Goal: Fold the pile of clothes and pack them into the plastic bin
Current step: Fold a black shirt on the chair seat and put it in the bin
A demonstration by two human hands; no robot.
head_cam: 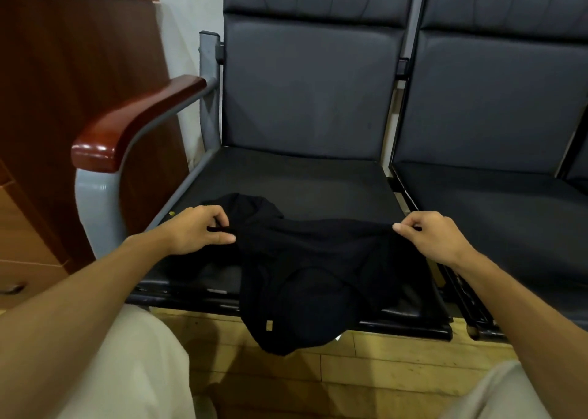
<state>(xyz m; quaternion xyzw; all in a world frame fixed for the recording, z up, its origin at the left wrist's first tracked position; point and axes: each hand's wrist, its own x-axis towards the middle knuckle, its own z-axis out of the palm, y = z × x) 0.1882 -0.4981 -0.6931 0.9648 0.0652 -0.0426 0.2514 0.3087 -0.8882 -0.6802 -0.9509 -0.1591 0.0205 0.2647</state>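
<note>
Pinching black garment's (305, 259) upper edge with left hand (194, 231) and right hand (432, 237) over chair seat (286, 177); folding barely starting, no bin showing.

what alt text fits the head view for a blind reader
The left hand and right hand pinch the top edge of a black garment spread on a dark chair seat, its lower part hanging over the front edge. A wooden armrest stands at left.

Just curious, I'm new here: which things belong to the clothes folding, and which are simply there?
In the job: black garment, pinched by the left hand and right hand.
Simply there: chair seat, wooden armrest, brown cabinet, neighbouring chair.
</note>
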